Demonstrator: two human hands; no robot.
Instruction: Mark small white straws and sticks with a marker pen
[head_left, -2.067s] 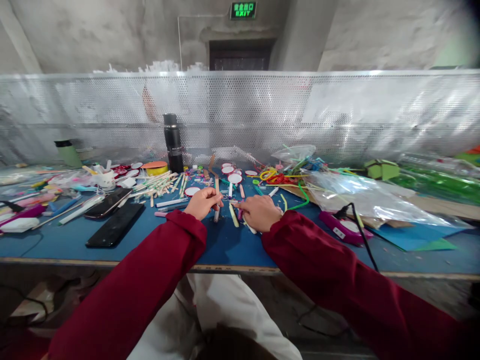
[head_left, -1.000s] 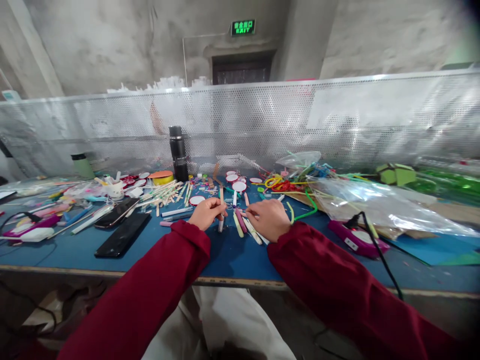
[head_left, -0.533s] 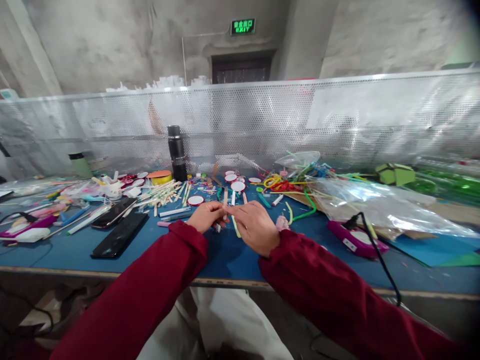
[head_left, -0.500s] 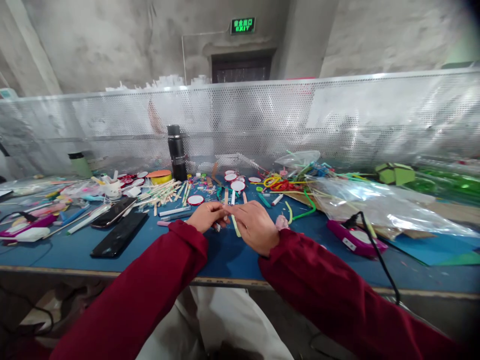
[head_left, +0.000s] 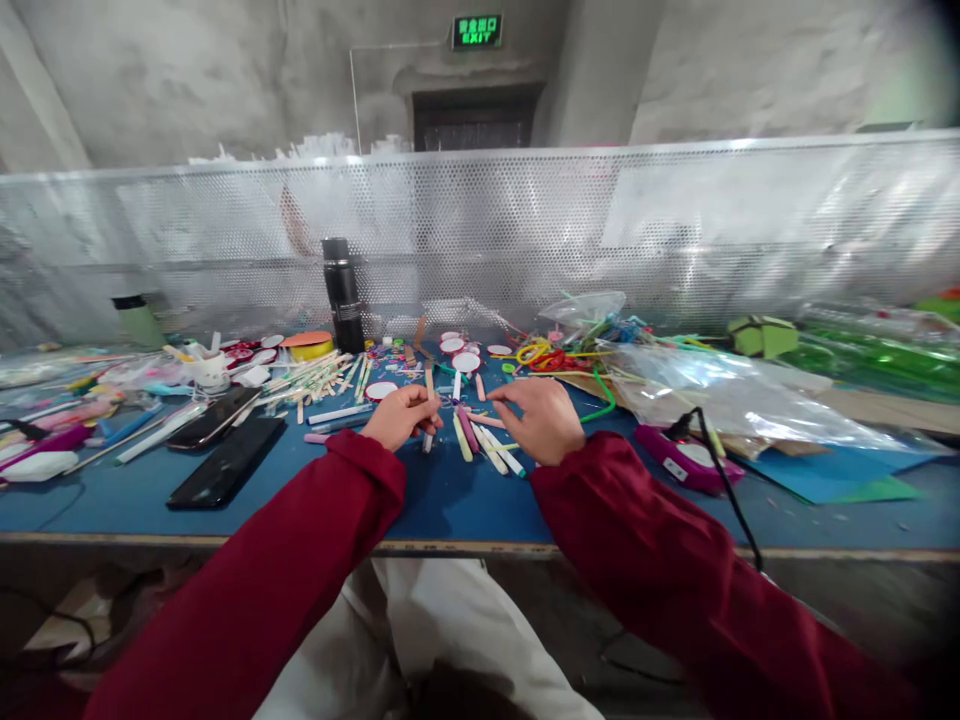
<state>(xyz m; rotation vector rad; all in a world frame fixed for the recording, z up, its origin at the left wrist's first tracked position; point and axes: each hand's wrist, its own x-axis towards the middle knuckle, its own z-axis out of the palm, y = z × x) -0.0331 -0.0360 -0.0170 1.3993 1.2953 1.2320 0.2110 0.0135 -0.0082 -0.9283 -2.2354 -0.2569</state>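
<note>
My left hand (head_left: 403, 417) is closed around a flat wooden craft stick (head_left: 430, 378), which points up and away from me. To the right hovers my right hand (head_left: 541, 418), its thumb and forefinger apart with nothing visible between them; the other fingers are partly hidden. Between the hands, on the blue table, lie a purple stick (head_left: 467, 428), a pale yellow stick (head_left: 462, 438) and a white marker with a teal tip (head_left: 506, 452). A pink stick (head_left: 481, 387) lies just beyond.
Two dark phones (head_left: 226, 463) lie at the left, near a white cup (head_left: 210, 372) of markers. A black flask (head_left: 343, 297) stands before the perforated metal screen (head_left: 525, 240). On the right are a purple corded device (head_left: 690, 460) and clear plastic bags (head_left: 720, 385).
My hands have moved apart, the right one going rightward. The craft stick stays in my left hand. Sticks and markers that were covered between the hands now show. The view has shifted slightly.
</note>
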